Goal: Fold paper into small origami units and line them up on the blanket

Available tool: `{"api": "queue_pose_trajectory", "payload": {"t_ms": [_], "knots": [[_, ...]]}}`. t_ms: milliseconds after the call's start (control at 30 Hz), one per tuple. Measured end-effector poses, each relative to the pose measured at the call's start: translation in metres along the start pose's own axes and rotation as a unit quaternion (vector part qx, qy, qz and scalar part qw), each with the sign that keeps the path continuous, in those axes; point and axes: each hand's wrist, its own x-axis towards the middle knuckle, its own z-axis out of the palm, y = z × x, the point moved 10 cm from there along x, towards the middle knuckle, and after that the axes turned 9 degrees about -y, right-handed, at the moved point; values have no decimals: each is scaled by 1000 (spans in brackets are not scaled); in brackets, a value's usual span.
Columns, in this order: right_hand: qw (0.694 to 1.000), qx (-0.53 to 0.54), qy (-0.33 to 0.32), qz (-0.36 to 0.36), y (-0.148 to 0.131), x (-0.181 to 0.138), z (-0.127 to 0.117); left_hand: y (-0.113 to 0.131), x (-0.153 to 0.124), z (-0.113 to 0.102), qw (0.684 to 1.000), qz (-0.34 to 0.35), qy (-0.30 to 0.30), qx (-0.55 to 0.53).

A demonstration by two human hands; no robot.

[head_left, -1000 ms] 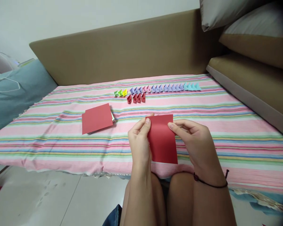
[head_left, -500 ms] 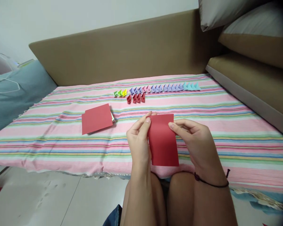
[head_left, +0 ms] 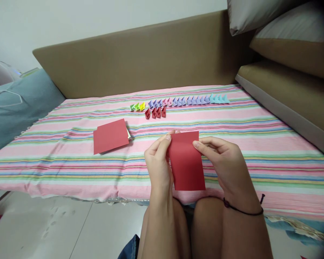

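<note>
Between my hands is a rectangular sheet of red paper, held upright over the front edge of the striped cloth. My left hand pinches its upper left edge, thumb in front and fingers partly hidden behind. On the right edge, a little lower, my right hand grips the sheet between thumb and fingers. To the left lies a stack of paper with a red sheet on top. Beyond my hands stand several small folded red paper pieces in a short row.
A longer row of folded paper pieces in purple, pink, light blue, yellow and green runs behind the red ones. A brown backrest rises at the back. Cushions are piled at right, and a blue-grey cushion sits at left.
Almost nothing differs. My left thumb and fingers have shifted very slightly on the paper's upper left edge; the right hand keeps its grip.
</note>
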Motion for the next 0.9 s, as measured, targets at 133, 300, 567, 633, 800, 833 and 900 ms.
{"api": "queue_pose_trajectory", "payload": {"t_ms": [133,300,567,633,800,833,900], "knots": [[1000,-7,-7,1,1,0,0,-3,1,-6,1000,-14,21,-12],[1000,-3,-7,6,3,0,1,-8,4,-6,999,-37,5,-10],[999,4,24,25,7,0,-6,-11,5,1,997,-58,-44,8],[999,3,28,30,9,-1,-7,-11,5,2,996,-63,-55,12],[999,3,32,34,11,0,-8,-11,5,6,994,-68,-77,26],[999,5,33,32,10,0,-9,-10,5,6,994,-69,-77,25],[999,6,34,33,10,0,-9,-10,5,7,994,-71,-80,22]]}}
